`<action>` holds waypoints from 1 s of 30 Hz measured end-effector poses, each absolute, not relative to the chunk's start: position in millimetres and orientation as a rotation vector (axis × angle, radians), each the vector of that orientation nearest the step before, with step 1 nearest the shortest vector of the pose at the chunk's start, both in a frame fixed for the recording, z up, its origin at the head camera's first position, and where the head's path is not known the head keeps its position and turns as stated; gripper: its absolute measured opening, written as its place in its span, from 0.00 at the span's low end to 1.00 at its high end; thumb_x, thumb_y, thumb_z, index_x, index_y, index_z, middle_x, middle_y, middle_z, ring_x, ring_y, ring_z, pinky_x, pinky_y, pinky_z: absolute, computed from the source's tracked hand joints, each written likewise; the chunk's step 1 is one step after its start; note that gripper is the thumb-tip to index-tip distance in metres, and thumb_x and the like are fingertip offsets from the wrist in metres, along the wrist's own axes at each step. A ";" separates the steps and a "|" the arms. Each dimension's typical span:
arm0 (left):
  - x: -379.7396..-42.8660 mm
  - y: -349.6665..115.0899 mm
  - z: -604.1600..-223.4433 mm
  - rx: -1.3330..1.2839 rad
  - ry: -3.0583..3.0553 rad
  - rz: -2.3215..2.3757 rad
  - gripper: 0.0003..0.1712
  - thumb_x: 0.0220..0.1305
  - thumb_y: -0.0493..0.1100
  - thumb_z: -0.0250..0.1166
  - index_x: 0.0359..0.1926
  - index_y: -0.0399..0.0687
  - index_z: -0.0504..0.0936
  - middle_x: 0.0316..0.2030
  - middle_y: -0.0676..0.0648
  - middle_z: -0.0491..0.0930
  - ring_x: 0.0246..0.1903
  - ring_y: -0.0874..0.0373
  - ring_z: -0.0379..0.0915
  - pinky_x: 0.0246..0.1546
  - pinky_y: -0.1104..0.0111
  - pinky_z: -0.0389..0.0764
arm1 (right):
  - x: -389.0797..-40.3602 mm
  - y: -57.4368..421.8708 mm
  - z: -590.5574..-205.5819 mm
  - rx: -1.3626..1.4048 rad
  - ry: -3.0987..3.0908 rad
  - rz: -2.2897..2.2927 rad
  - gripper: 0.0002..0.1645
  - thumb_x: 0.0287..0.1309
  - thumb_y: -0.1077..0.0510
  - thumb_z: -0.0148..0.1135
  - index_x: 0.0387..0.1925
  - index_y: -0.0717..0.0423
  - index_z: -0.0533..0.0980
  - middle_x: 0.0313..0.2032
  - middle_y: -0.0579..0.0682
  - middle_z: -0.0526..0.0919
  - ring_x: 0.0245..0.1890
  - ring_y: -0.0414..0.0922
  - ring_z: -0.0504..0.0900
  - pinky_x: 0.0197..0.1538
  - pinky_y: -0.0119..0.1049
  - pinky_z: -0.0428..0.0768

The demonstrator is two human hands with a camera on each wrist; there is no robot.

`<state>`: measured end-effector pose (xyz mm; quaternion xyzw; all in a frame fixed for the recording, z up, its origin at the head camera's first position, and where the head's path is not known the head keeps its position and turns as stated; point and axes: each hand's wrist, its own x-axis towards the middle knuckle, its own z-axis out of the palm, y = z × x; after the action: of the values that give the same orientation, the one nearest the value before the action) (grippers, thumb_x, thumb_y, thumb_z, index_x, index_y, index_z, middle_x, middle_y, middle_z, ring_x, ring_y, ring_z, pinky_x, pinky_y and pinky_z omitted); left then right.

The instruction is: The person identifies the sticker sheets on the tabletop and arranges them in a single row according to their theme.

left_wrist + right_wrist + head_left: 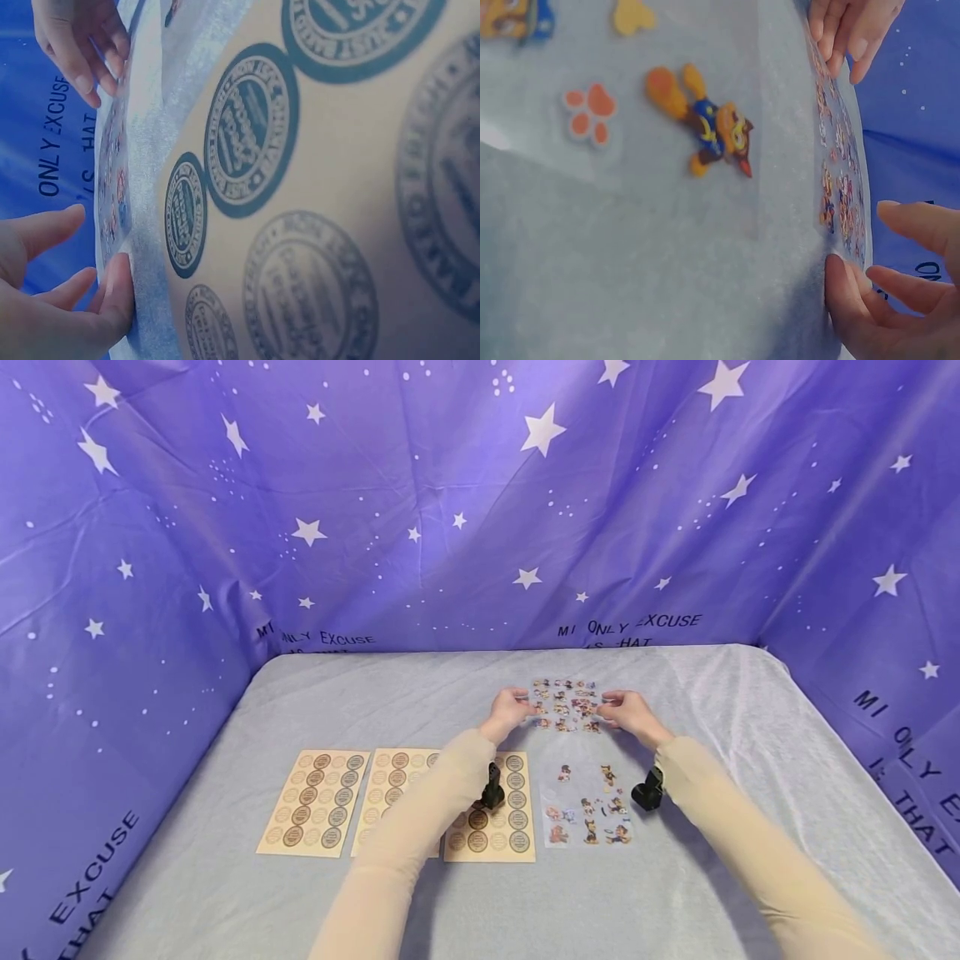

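A clear sheet of cartoon dog stickers [564,705] lies flat toward the back of the table. My left hand [512,710] is at its left edge, and my right hand [628,710] at its right edge. In the left wrist view, the left hand's thumb [64,223] and fingers are spread apart, with the fingertips low at the sheet's side. The right wrist view has the right hand [900,277] with thumb and fingers parted too, fingertips down by the edge. Whether either hand touches the sheet is hard to tell.
Nearer me lies a second clear sticker sheet [588,822] with fewer stickers. To its left are three tan sheets of round labels [313,802], two partly covered by my left sleeve [408,827]. A purple star-patterned curtain [480,510] surrounds the grey cloth-covered table [360,693].
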<state>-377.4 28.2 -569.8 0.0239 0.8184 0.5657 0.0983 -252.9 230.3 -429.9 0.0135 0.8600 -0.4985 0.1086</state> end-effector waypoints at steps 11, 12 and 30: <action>-439.0 37.5 -646.1 -0.001 2.543 1.515 0.36 0.34 0.43 0.75 0.50 0.47 0.75 0.33 0.50 0.80 0.25 0.61 0.74 0.28 0.69 0.77 | -258.2 226.7 -435.8 0.090 2.546 -1.476 0.28 0.53 0.66 0.52 0.53 0.81 0.60 0.50 0.73 0.68 0.35 0.47 0.80 0.42 0.33 0.78; -453.4 39.3 -666.4 0.009 2.568 1.506 0.37 0.30 0.45 0.77 0.49 0.47 0.76 0.33 0.51 0.80 0.25 0.62 0.74 0.27 0.70 0.77 | -258.6 226.7 -436.5 0.098 2.541 -1.483 0.28 0.53 0.66 0.52 0.53 0.80 0.60 0.49 0.73 0.69 0.34 0.45 0.80 0.42 0.32 0.79; -379.2 35.0 -569.9 -0.074 2.496 1.599 0.25 0.40 0.38 0.71 0.45 0.50 0.79 0.36 0.50 0.80 0.36 0.61 0.75 0.33 0.69 0.78 | -260.1 226.2 -443.2 0.194 2.503 -1.654 0.27 0.51 0.69 0.53 0.53 0.77 0.63 0.26 0.48 0.70 0.24 0.35 0.71 0.30 0.26 0.76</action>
<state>-379.2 35.0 -569.9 -0.0250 0.8385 0.5371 0.0880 -260.1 226.2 -443.2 0.0644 0.8307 -0.5489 0.0676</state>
